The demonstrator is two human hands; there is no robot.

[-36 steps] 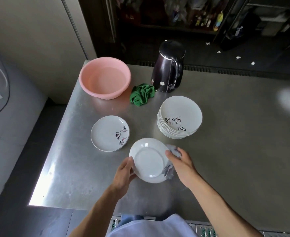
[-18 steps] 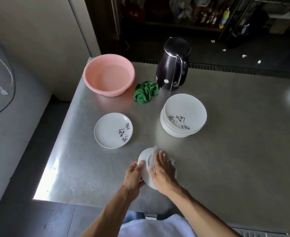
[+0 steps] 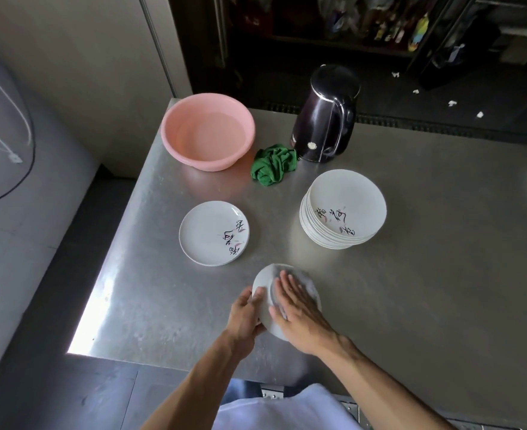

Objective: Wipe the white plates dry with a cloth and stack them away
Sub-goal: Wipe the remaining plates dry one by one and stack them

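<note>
Over grey steel tabletop [image 3: 411, 305], left hand [image 3: 245, 318] grips round white plate [image 3: 263, 287] at left rim; right hand [image 3: 299, 311], fingers straight, presses pale crumpled cloth [image 3: 308, 285] against plate face.

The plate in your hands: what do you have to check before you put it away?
1. Left hand grips the plate by its rim: ok.
2. Right hand presses the cloth flat on the plate: ok.
3. Plate wiped fully dry: cannot tell, the hand and cloth cover it.
4. Lone plate on the table has nothing on top, so it can take another: ok.
5. Tall stack stands apart from both hands: ok.
</note>
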